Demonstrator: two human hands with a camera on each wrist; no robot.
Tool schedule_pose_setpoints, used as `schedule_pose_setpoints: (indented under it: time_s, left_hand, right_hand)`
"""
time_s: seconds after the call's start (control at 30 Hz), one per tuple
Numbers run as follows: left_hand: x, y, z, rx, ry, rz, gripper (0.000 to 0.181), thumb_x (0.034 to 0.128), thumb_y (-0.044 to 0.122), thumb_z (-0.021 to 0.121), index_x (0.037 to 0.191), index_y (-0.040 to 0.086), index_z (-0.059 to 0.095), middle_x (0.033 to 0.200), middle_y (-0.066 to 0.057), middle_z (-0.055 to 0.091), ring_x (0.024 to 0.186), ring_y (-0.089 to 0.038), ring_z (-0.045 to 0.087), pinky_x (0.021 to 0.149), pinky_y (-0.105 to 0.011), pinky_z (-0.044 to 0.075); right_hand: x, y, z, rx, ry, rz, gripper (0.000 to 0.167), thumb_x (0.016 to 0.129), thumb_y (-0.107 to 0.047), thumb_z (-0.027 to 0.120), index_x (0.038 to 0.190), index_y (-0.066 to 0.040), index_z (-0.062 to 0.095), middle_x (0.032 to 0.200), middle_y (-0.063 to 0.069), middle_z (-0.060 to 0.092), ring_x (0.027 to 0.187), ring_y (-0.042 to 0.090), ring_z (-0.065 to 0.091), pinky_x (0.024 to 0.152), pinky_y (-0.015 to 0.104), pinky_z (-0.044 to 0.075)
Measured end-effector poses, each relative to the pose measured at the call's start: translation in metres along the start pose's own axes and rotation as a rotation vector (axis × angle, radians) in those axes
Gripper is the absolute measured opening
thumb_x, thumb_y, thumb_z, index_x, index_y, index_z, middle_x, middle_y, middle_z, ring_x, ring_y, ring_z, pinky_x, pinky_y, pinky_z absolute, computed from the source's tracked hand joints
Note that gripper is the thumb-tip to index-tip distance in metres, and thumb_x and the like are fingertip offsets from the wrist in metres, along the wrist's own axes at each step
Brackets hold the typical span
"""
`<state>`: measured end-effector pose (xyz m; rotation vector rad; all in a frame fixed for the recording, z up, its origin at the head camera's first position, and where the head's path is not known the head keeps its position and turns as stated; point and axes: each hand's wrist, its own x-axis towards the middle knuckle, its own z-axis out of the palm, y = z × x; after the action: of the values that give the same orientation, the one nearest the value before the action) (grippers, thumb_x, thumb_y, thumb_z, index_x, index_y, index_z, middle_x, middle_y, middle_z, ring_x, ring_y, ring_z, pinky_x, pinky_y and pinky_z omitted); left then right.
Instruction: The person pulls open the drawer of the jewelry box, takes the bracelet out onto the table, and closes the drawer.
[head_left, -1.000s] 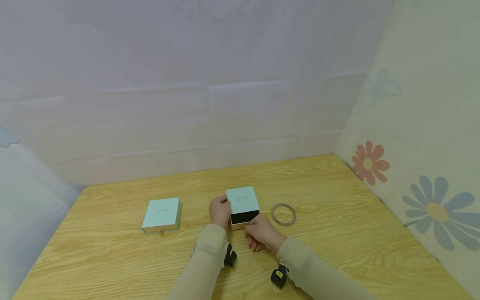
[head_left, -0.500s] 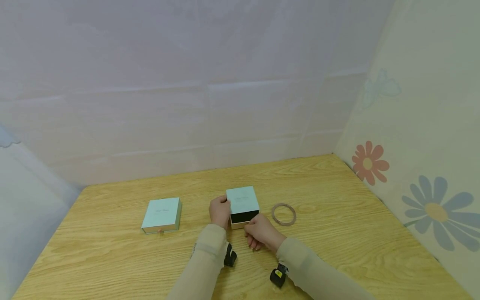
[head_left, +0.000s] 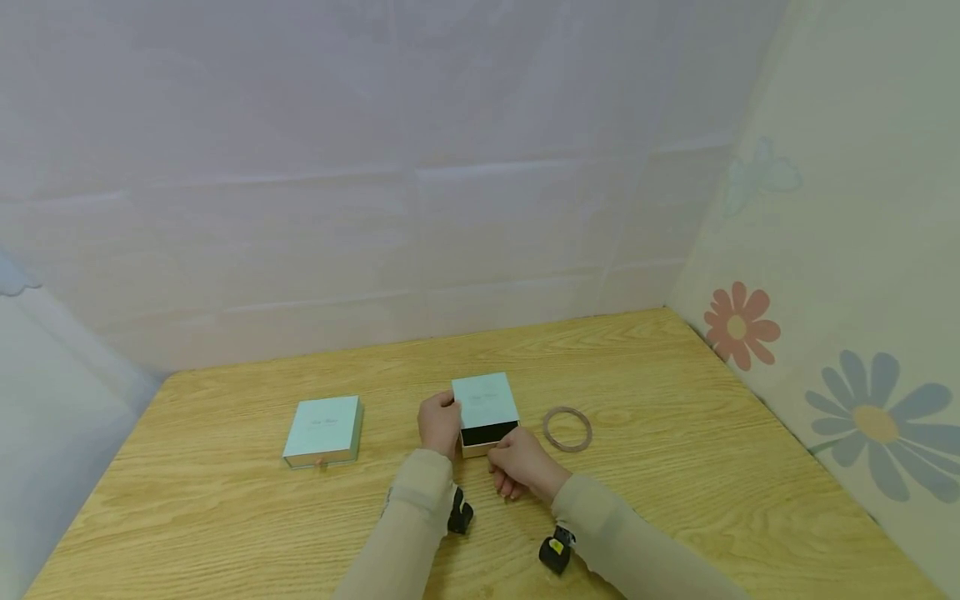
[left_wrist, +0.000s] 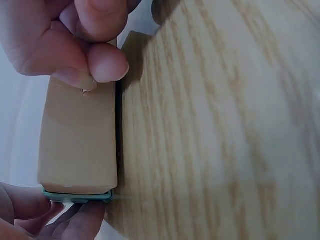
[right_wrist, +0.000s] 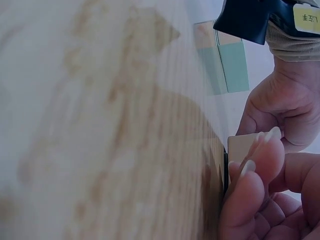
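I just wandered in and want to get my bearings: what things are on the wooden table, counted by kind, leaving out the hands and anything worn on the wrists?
Pale aqua boxes: 2
Pinkish-brown ring: 1
Total: 3

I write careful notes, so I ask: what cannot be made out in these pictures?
Inside of the drawer: head view; dark, and partly covered by the open box.
Lettering on the closed box: head view; too small and faint.
Exact grip of the right hand on the drawer: left wrist view; its fingers cover it.
Rest of the left hand: left wrist view; cut by left edge.
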<state>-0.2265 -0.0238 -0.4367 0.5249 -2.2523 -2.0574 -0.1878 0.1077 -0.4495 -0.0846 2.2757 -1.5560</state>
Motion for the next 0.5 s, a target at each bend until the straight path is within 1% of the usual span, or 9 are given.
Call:
schedule_pose_setpoints:
  time_s: [0.1, 0.3, 0.5]
  left_hand:
    - [-0.0001, 0.0005, 0.0002, 0.002, 0.002, 0.007, 0.036, 0.0969, -0.006, 0.048, 0.132, -0.011, 0.053, 0.136, -0.029, 0.049, 0.122, -0.037, 0.049, 0.097, -0.046, 0.044]
    - [0.0001, 0.0007, -0.0002, -0.001, 0.003, 0.002, 0.035, 0.0968, -0.006, 0.049, 0.131, -0.011, 0.054, 0.135, -0.028, 0.05, 0.123, -0.037, 0.048, 0.098, -0.047, 0.043]
    - [0.0007, 0.0009, -0.0003, 0.011, 0.001, -0.002, 0.036, 0.0967, -0.006, 0.049, 0.132, -0.011, 0.053, 0.137, -0.028, 0.049, 0.128, -0.039, 0.043, 0.102, -0.048, 0.04]
  right_hand:
    - [0.0002, -0.0004, -0.0003, 0.004, -0.002, 0.002, 0.028, 0.087, 0.001, 0.05, 0.066, 0.011, 0.066, 0.044, -0.001, 0.052, 0.035, 0.007, 0.047, 0.036, 0.021, 0.04]
    - [0.0004, -0.0014, 0.0003, 0.008, 0.002, 0.011, 0.027, 0.086, 0.001, 0.05, 0.066, 0.011, 0.066, 0.044, -0.001, 0.052, 0.035, 0.007, 0.046, 0.036, 0.021, 0.04]
    - [0.001, -0.0037, 0.001, 0.0, 0.019, 0.015, 0.028, 0.087, 0.001, 0.05, 0.066, 0.01, 0.066, 0.044, -0.001, 0.052, 0.035, 0.007, 0.047, 0.036, 0.021, 0.04]
